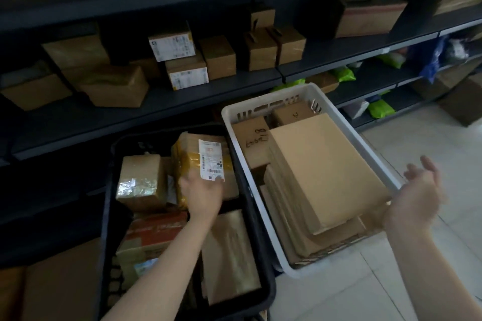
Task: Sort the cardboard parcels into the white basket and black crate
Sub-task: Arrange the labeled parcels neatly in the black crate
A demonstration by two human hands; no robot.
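At the far left and across the back, dark shelves [208, 88] are seen, loaded with cardboard boxes. Below them, on the left, the black crate [266, 292] stands well filled. A box wrapped in shiny clear tape [142, 180] is set at its left side, and a parcel with orange print [154, 229] lies nearer the camera. Just right of the taped box a parcel bound in yellow tape [198, 161] is found, with a white label on its top. The left hand [202, 195] is laid on this parcel's near end, with the fingertips at the label's lower edge. The fingers are blurred, so it cannot be told whether the parcel is gripped or only touched. A brown paper-wrapped parcel [229, 255] lies in the crate's near right part, beside the left forearm. The white basket [300, 271] is placed just beside the crate on the right, on the pale tiled floor [417, 138]. A box marked with handwriting [250, 138] and a smaller box [294, 112] are set at its far end. A large flat cardboard parcel [326, 174] rests tilted on a stack of similar flat pieces. At the basket's near right corner the right hand [420, 198] is held wide, with the palm turned inward, the fingers relaxed and nothing in it. Whether the rim is touched cannot be told.
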